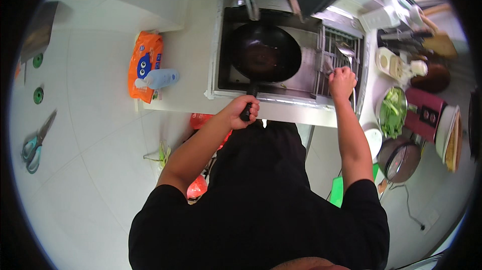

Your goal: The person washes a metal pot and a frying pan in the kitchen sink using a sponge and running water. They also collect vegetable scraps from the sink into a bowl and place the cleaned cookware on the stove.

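My left hand is closed around the black handle of a dark wok. The wok rests tilted in a stainless steel sink, with a little brownish residue inside it. To the right, my right hand reaches down over a metal drying rack set in the sink. Its fingers touch a small greyish thing, mostly hidden, so I cannot tell whether they grip it. Beside that hand, a metal serving spoon or ladle lies on the rack with its handle towards me.
A faucet overhangs the wok. On the left counter are an orange packet and a blue pump bottle. At right stand a bowl of green vegetables, a knife holder and a maroon appliance. Scissors hang on the left wall.
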`<act>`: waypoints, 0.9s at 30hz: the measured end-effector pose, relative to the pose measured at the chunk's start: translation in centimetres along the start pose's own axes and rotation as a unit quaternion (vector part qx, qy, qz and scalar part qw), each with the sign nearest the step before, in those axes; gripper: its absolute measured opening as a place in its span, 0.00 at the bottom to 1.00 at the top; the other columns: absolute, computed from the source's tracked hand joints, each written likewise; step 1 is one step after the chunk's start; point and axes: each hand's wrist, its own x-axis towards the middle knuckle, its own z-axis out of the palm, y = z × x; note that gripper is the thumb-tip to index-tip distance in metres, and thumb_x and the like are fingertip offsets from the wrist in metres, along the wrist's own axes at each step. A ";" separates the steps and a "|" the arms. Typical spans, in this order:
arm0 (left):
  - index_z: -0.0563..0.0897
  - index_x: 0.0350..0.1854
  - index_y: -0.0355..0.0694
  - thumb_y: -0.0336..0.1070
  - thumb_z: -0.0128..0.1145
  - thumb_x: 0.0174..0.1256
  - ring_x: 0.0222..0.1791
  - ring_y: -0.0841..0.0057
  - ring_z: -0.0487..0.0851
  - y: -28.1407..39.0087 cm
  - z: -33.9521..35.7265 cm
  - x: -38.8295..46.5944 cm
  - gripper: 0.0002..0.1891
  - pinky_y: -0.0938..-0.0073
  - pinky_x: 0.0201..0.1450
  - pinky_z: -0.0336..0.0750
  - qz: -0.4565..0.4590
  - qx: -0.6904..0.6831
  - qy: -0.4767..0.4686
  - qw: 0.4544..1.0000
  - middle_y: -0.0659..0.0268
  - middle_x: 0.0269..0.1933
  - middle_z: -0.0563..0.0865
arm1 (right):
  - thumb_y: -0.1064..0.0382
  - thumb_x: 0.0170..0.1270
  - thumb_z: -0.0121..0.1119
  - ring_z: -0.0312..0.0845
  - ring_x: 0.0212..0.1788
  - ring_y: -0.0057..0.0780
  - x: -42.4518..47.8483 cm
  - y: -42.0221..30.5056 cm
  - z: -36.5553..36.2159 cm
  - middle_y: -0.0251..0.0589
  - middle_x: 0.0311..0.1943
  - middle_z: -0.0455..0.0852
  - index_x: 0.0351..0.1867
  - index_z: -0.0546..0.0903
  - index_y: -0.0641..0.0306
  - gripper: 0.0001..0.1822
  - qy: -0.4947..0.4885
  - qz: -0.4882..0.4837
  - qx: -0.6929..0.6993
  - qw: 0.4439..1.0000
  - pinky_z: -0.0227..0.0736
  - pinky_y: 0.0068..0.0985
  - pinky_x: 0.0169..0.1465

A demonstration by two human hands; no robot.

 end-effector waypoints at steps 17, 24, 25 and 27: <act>0.78 0.36 0.44 0.49 0.58 0.71 0.23 0.82 0.80 -1.3 -1.5 0.8 0.13 0.79 0.24 0.80 0.049 -0.162 -0.050 0.984 0.72 0.27 0.80 | 0.57 0.59 0.72 0.82 0.36 0.22 17.9 -24.6 0.1 0.37 0.33 0.88 0.49 0.87 0.61 0.18 -0.201 -0.135 0.580 0.778 0.76 0.27 0.45; 0.78 0.45 0.43 0.43 0.57 0.72 0.22 0.83 0.75 -3.2 -2.0 2.3 0.10 0.84 0.21 0.72 0.072 -0.220 -0.101 0.968 0.72 0.32 0.81 | 0.55 0.60 0.66 0.86 0.43 0.39 11.5 -17.7 11.0 0.48 0.40 0.89 0.45 0.85 0.64 0.17 -0.197 0.003 0.420 0.886 0.77 0.33 0.50; 0.78 0.46 0.44 0.43 0.57 0.72 0.22 0.83 0.74 -3.5 -2.3 2.7 0.10 0.84 0.21 0.70 0.075 -0.224 -0.111 0.965 0.72 0.32 0.81 | 0.55 0.61 0.65 0.86 0.44 0.41 10.6 -18.3 11.3 0.49 0.40 0.89 0.45 0.85 0.64 0.16 -0.248 -0.026 0.386 0.888 0.77 0.33 0.51; 0.78 0.49 0.44 0.41 0.57 0.73 0.22 0.83 0.72 -4.1 -2.6 3.4 0.10 0.84 0.21 0.67 0.082 -0.230 -0.133 0.961 0.72 0.32 0.81 | 0.56 0.63 0.64 0.86 0.45 0.45 8.5 -20.1 12.2 0.51 0.41 0.89 0.45 0.85 0.64 0.15 -0.344 -0.086 0.314 0.880 0.77 0.35 0.52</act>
